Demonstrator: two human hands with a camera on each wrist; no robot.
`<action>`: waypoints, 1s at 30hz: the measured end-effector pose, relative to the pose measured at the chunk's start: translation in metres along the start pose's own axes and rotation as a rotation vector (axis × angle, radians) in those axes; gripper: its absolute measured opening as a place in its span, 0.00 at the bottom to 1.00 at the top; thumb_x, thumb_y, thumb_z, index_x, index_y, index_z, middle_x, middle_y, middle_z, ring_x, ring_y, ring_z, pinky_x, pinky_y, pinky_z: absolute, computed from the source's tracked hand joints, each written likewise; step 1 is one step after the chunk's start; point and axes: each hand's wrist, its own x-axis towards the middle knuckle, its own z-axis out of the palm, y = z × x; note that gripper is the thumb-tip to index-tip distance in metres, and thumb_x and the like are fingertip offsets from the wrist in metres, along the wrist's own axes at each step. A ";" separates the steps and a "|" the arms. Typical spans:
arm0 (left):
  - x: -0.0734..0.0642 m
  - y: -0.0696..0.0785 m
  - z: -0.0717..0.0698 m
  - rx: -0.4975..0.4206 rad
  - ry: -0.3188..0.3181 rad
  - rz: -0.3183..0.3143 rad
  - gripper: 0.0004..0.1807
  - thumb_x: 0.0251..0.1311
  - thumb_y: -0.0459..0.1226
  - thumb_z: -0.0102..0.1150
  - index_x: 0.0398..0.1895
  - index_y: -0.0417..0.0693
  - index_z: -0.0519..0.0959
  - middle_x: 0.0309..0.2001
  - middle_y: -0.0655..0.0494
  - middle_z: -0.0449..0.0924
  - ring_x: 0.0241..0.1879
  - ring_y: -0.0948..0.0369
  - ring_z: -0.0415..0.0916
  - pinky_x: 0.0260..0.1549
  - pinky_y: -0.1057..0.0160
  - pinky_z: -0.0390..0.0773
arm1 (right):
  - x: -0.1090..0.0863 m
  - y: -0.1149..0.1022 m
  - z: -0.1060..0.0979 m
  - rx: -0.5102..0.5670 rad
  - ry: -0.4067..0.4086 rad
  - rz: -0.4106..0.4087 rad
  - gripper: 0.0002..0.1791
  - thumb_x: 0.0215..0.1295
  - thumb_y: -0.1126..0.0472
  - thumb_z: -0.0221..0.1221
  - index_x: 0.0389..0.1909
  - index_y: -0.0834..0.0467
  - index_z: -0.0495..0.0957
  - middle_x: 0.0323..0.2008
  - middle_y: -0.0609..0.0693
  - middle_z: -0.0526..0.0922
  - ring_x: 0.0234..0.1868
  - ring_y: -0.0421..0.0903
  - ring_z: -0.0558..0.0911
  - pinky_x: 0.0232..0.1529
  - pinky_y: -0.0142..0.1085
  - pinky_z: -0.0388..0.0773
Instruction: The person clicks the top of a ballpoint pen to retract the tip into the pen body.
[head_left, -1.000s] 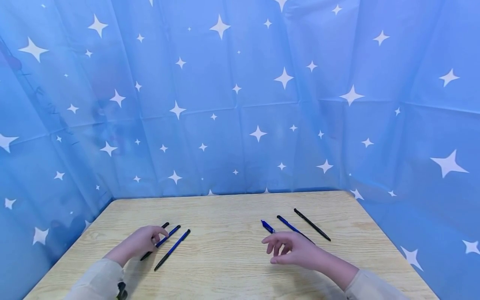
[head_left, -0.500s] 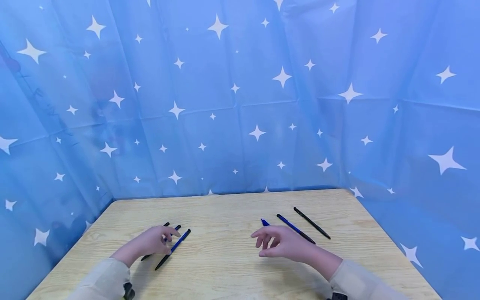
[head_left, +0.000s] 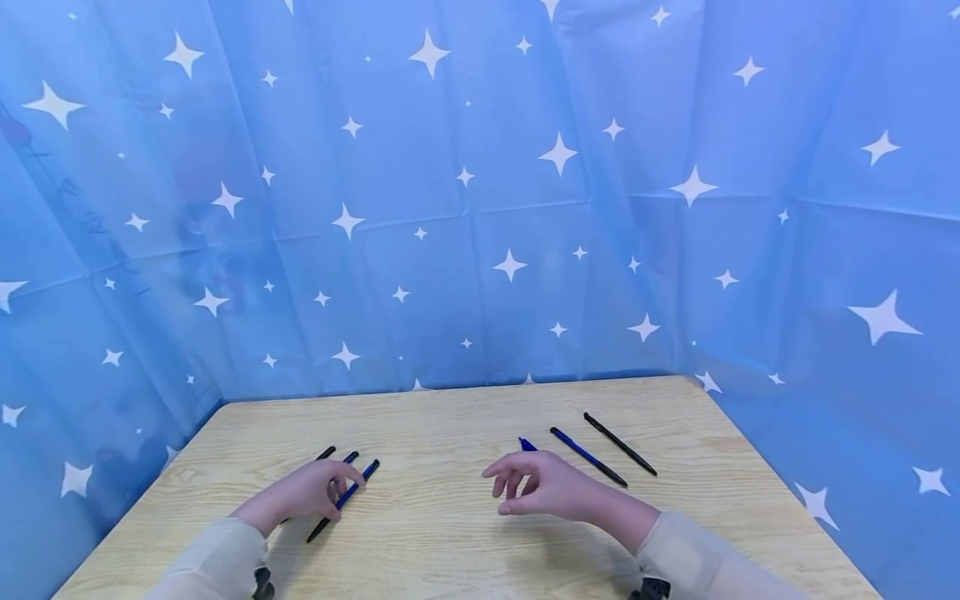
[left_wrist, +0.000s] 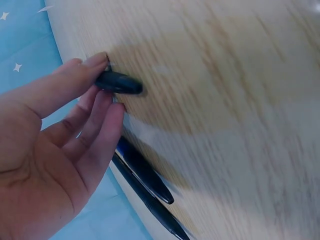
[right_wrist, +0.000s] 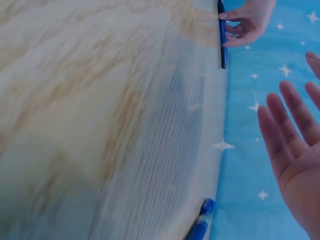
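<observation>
My left hand [head_left: 300, 492] pinches a blue pen with a black grip [head_left: 347, 498], the rightmost of three pens at the table's left. In the left wrist view, thumb and fingertips meet at this pen [left_wrist: 120, 82], whose dark end points toward the camera. Beside it lie another blue pen [left_wrist: 147, 172] and a black pen [left_wrist: 150, 200], both partly covered by the hand in the head view. My right hand [head_left: 551, 487] hovers over the right side with loosely bent fingers and holds nothing. Behind it a blue pen [head_left: 527, 444] is mostly hidden.
Right of the right hand, a slim blue pen [head_left: 588, 457] and a black pen [head_left: 621, 444] lie slanted. The wooden table [head_left: 420, 533] ends at a blue curtain with white stars [head_left: 450, 292], which also runs along both sides.
My left hand has moved right, from the middle blue pen to the rightmost one, and now pinches it. The right hand has drifted left, uncovering more of the slim blue pen.
</observation>
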 end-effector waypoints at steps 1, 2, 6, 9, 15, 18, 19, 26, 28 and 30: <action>0.000 0.000 0.000 -0.009 -0.004 -0.005 0.25 0.44 0.22 0.72 0.48 0.45 0.81 0.34 0.52 0.73 0.30 0.57 0.75 0.27 0.60 0.77 | 0.000 0.000 0.000 -0.001 -0.001 0.002 0.22 0.63 0.62 0.66 0.59 0.57 0.77 0.43 0.57 0.82 0.41 0.45 0.81 0.41 0.36 0.81; 0.000 0.000 0.001 -0.016 -0.005 -0.011 0.25 0.45 0.22 0.72 0.48 0.45 0.81 0.34 0.51 0.73 0.30 0.57 0.75 0.27 0.60 0.78 | 0.001 0.000 0.000 -0.001 -0.001 0.004 0.23 0.63 0.62 0.66 0.59 0.57 0.77 0.43 0.57 0.82 0.41 0.45 0.81 0.41 0.36 0.80; 0.001 0.002 0.002 -0.056 0.000 -0.053 0.24 0.45 0.20 0.71 0.47 0.45 0.81 0.34 0.51 0.73 0.29 0.57 0.75 0.24 0.59 0.78 | 0.001 0.001 0.000 0.004 0.001 0.010 0.23 0.63 0.62 0.66 0.59 0.57 0.76 0.43 0.56 0.82 0.41 0.45 0.81 0.41 0.36 0.80; 0.001 0.006 0.002 -0.065 0.013 -0.096 0.24 0.44 0.19 0.70 0.46 0.45 0.81 0.34 0.51 0.73 0.26 0.57 0.74 0.22 0.59 0.78 | 0.001 0.002 0.000 0.000 0.006 0.009 0.22 0.63 0.62 0.66 0.59 0.55 0.77 0.43 0.53 0.82 0.41 0.45 0.81 0.41 0.36 0.80; 0.004 0.018 0.004 0.029 0.056 -0.176 0.26 0.42 0.15 0.68 0.42 0.50 0.82 0.32 0.52 0.74 0.23 0.57 0.71 0.20 0.61 0.74 | 0.001 0.002 0.000 0.009 0.013 0.009 0.22 0.63 0.62 0.66 0.58 0.52 0.77 0.44 0.57 0.81 0.42 0.45 0.81 0.41 0.37 0.80; 0.006 0.024 0.004 0.086 0.060 -0.182 0.28 0.40 0.13 0.64 0.40 0.51 0.82 0.31 0.53 0.75 0.23 0.57 0.69 0.18 0.63 0.71 | 0.001 0.002 -0.001 0.012 0.017 0.015 0.22 0.63 0.62 0.65 0.58 0.52 0.77 0.44 0.56 0.81 0.42 0.46 0.81 0.41 0.37 0.80; 0.006 0.026 0.004 0.098 0.062 -0.177 0.28 0.40 0.12 0.63 0.40 0.51 0.82 0.31 0.53 0.74 0.24 0.57 0.69 0.18 0.63 0.70 | 0.001 0.002 -0.002 0.009 0.020 0.011 0.22 0.63 0.63 0.65 0.58 0.52 0.77 0.43 0.56 0.81 0.42 0.45 0.81 0.41 0.37 0.80; 0.012 0.041 -0.001 0.130 0.087 -0.066 0.27 0.39 0.11 0.59 0.40 0.45 0.82 0.31 0.53 0.76 0.29 0.57 0.71 0.21 0.62 0.69 | 0.003 -0.002 -0.007 -0.029 0.061 -0.010 0.21 0.63 0.62 0.65 0.58 0.52 0.77 0.42 0.53 0.82 0.41 0.46 0.81 0.41 0.38 0.80; 0.014 0.045 -0.002 0.108 0.098 -0.054 0.26 0.39 0.11 0.58 0.39 0.45 0.83 0.31 0.53 0.76 0.27 0.56 0.71 0.20 0.62 0.69 | 0.003 -0.004 -0.008 -0.038 0.070 -0.007 0.21 0.64 0.62 0.65 0.58 0.51 0.77 0.42 0.52 0.82 0.41 0.46 0.82 0.42 0.38 0.80; 0.016 0.050 -0.002 0.095 0.115 -0.040 0.26 0.40 0.12 0.58 0.39 0.44 0.83 0.31 0.53 0.75 0.25 0.56 0.72 0.20 0.62 0.71 | 0.004 -0.005 -0.010 -0.049 0.082 -0.005 0.21 0.64 0.60 0.65 0.58 0.51 0.77 0.43 0.51 0.82 0.41 0.46 0.82 0.42 0.38 0.80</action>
